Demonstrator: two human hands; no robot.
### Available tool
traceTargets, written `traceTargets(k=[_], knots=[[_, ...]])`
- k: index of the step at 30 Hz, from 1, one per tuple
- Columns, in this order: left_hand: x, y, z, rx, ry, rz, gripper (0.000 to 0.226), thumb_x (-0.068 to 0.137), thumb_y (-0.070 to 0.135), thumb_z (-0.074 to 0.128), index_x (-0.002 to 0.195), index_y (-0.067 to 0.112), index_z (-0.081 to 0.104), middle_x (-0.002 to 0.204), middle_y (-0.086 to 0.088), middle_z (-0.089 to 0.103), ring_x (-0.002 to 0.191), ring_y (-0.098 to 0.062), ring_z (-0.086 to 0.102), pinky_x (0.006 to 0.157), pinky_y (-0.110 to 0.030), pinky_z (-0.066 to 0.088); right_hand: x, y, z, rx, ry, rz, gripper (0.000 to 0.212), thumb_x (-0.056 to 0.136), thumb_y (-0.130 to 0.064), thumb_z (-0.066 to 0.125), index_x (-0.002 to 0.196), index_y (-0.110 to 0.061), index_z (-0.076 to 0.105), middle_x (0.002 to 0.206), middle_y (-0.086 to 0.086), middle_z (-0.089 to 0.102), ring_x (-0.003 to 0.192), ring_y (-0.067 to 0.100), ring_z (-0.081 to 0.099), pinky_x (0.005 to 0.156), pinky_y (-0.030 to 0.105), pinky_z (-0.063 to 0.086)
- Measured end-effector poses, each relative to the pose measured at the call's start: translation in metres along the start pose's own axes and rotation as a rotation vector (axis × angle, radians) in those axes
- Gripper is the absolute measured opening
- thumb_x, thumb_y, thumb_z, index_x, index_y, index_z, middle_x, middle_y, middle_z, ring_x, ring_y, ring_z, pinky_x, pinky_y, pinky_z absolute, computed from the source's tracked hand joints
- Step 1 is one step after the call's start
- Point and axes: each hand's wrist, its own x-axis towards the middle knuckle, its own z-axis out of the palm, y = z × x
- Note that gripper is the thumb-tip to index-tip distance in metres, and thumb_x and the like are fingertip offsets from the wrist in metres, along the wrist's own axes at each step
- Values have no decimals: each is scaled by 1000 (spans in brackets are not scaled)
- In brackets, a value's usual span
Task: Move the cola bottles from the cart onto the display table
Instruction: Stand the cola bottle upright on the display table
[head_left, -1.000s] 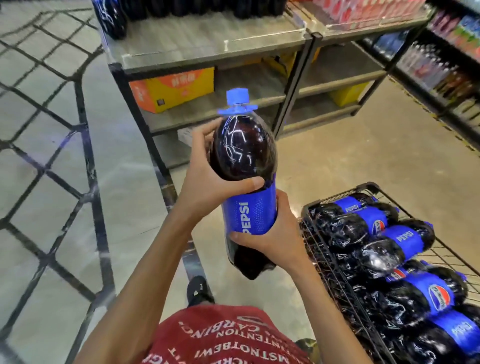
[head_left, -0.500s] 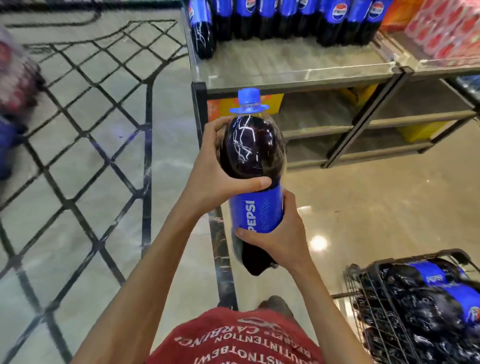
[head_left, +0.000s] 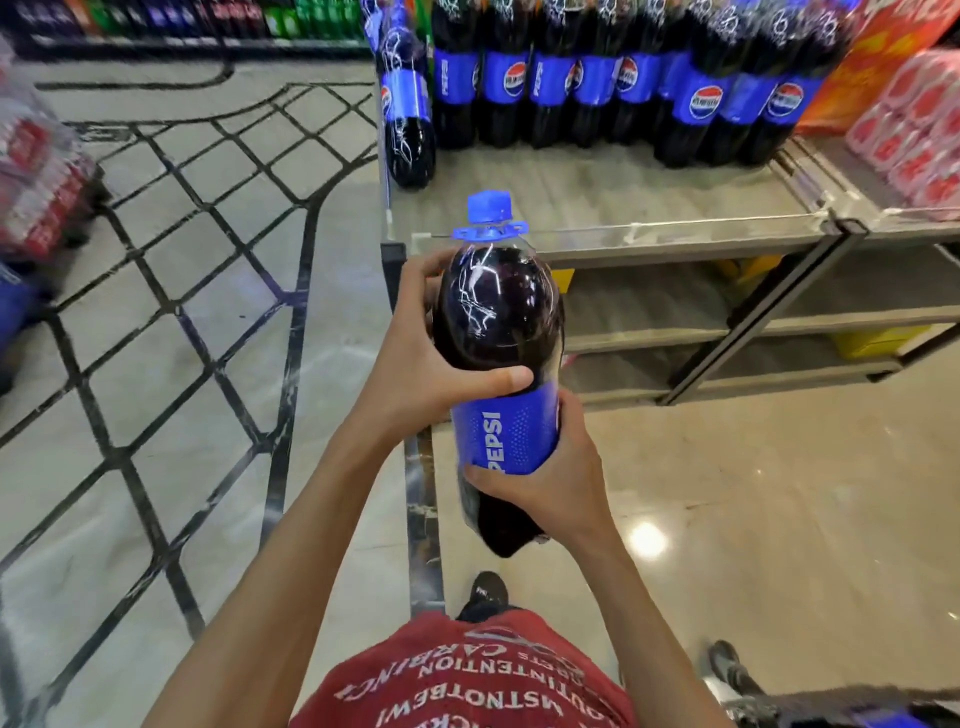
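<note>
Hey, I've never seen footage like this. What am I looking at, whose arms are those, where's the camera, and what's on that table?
There is no machine here. The camera sits on a person's head and looks forward and down, so the two bare arms are the wearer's own, with the red shirt at the bottom. The left hand grips the dark upper part of a big cola bottle, and the right hand holds it lower down, at the blue label. It is upright, in the air in front of the display table. On that table a row of bottles of the same kind stands at the back, with a single bottle near the left corner. Red packs sit further right.
</note>
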Motion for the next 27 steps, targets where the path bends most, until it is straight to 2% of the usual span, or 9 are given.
traceTargets(k=[2, 4, 7, 11, 16, 20, 23, 27], knots=[[27, -1, 7, -2, 15, 11, 102, 55, 14, 94, 139, 21, 37, 130, 5, 59, 121, -11, 62, 103, -34, 52, 31, -1, -8, -9, -5, -13, 98, 48, -53, 96, 126, -44, 38, 111, -29, 57, 100, -9, 59, 76, 20, 57], [53, -3, 12, 9, 17, 34, 102, 55, 14, 95, 139, 21, 37, 129, 8, 60, 121, -11, 61, 103, -35, 51, 59, 0, -15, -15, -13, -27, 95, 50, -47, 98, 125, -40, 40, 109, -29, 57, 98, -10, 59, 72, 15, 54], [90, -5, 18, 28, 5, 45, 104, 53, 16, 96, 139, 22, 37, 131, 4, 59, 123, -14, 61, 105, -41, 50, 94, 1, -23, 9, -11, -30, 96, 52, -44, 99, 129, -38, 41, 110, -29, 58, 98, -9, 60, 73, 16, 55], [134, -9, 28, 38, -5, 35, 105, 53, 12, 95, 140, 21, 37, 130, 4, 59, 120, -10, 62, 104, -36, 51, 137, 1, -31, 25, -22, -16, 97, 51, -44, 98, 128, -37, 41, 110, -25, 59, 98, -8, 61, 74, 19, 57], [190, -23, 35, 51, -23, 43, 108, 54, 13, 97, 143, 21, 35, 134, -2, 56, 123, -13, 60, 106, -38, 50, 190, 1, -41, 48, -16, -7, 98, 51, -42, 98, 130, -38, 41, 110, -29, 58, 98, -9, 60, 75, 19, 55], [239, -32, 40, 62, -35, 66, 109, 53, 13, 99, 141, 24, 36, 131, 7, 56, 122, -4, 58, 103, -23, 47, 239, -1, -45, 57, 12, -6, 102, 44, -52, 94, 131, -42, 41, 111, -34, 57, 101, -4, 63, 82, 32, 60], [283, -41, 44, 56, -64, 88, 110, 52, 11, 100, 140, 25, 36, 131, 5, 55, 119, 0, 58, 98, -15, 45, 279, -3, -47, 41, 43, 2, 102, 44, -54, 93, 131, -44, 40, 112, -35, 56, 103, -4, 62, 84, 36, 60], [350, -52, 49, 14, -112, 102, 108, 52, 20, 97, 141, 28, 37, 131, 5, 55, 121, -5, 58, 99, -18, 46, 337, -11, -53, 37, 92, 29, 99, 43, -58, 91, 127, -46, 40, 110, -36, 56, 102, -5, 61, 85, 37, 60]])
